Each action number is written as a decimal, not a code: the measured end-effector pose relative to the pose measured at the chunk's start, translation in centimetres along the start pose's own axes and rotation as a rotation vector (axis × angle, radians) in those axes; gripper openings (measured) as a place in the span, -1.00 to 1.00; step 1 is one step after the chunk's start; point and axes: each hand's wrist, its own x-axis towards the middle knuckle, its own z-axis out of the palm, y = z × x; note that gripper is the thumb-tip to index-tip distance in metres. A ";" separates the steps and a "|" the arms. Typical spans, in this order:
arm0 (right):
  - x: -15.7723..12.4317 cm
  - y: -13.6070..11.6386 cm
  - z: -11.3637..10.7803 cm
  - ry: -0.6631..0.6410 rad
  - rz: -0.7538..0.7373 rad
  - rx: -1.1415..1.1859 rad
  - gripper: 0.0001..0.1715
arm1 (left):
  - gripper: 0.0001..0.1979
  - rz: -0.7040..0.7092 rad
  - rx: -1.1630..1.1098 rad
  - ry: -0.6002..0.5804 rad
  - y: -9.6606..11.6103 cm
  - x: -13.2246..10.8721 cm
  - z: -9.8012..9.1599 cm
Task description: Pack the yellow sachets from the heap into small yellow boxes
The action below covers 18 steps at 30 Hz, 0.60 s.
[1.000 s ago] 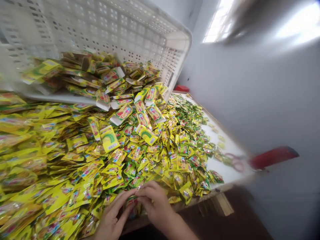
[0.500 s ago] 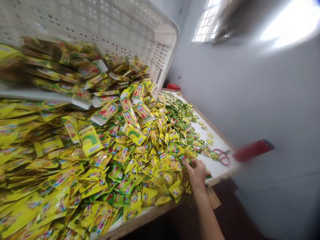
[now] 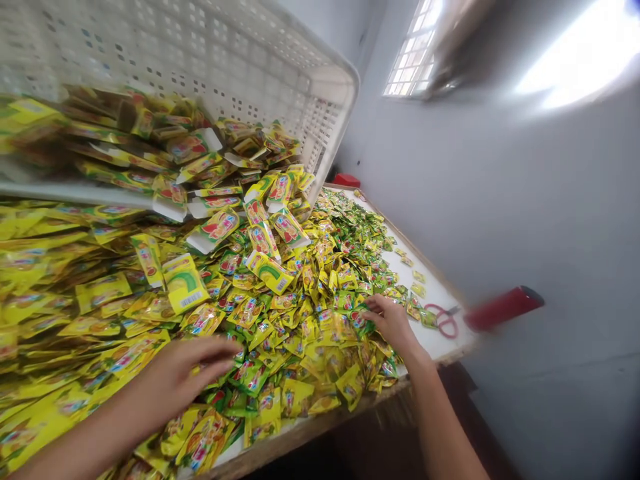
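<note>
1. The right hand (image 3: pixel 395 323) reaches in over the near right side of the heap, fingers bent and thumb drawn close beneath them; its tips meet a small green packet (image 3: pixel 361 319), yet whether they pinch it I cannot tell.
2. That packet lies just beyond the right fingertips, on their left side; the right hand is clearly the nearer one; its long axis is unclear, partly lost among its neighbours.
3. The left hand (image 3: pixel 184 367) hangs low over the heap, thumb parted from the fingers and seemingly nothing between them; its tips point right, towards the other hand; a bright green packet (image 3: pixel 251 377) lies just past them, slightly nearer the counter's edge.
4. Around both hands spread yellow packets (image 3: pixel 297 398); behind them, boxes (image 3: pixel 184 283) spill from a tipped white basket (image 3: pixel 240 50).
5. Right of the heap, on the white counter (image 3: pixel 431 345), lie scissors (image 3: pixel 447 315); a red object (image 3: pixel 505 309) sits beside them.
</note>
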 end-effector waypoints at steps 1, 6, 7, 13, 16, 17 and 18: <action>0.5 0.0 0.4 0.014 -0.012 -0.010 -0.87 | -0.75 0.167 0.190 -0.088 0.2 2.8 0.5; 0.6 0.4 0.5 0.040 -0.064 -0.044 -0.88 | -0.52 0.185 0.431 0.131 1.6 12.8 3.4; 0.3 0.5 0.1 0.037 -0.060 -0.043 -0.87 | -0.54 0.148 0.450 0.185 1.7 13.5 3.9; -0.2 -0.2 -1.5 -0.104 -0.056 -0.032 -0.76 | -0.55 -0.059 0.472 0.395 0.5 13.1 6.0; 1.0 -1.4 -0.4 -0.268 -0.148 -0.083 -0.75 | -0.53 -0.124 0.451 0.438 -0.1 12.6 6.2; 1.4 -1.7 0.0 -0.320 -0.183 -0.110 -0.76 | -0.52 -0.141 0.441 0.450 -0.3 12.4 6.0; 1.8 -2.0 0.5 -0.367 -0.213 -0.139 -0.78 | -0.51 -0.154 0.435 0.459 -0.3 12.1 5.7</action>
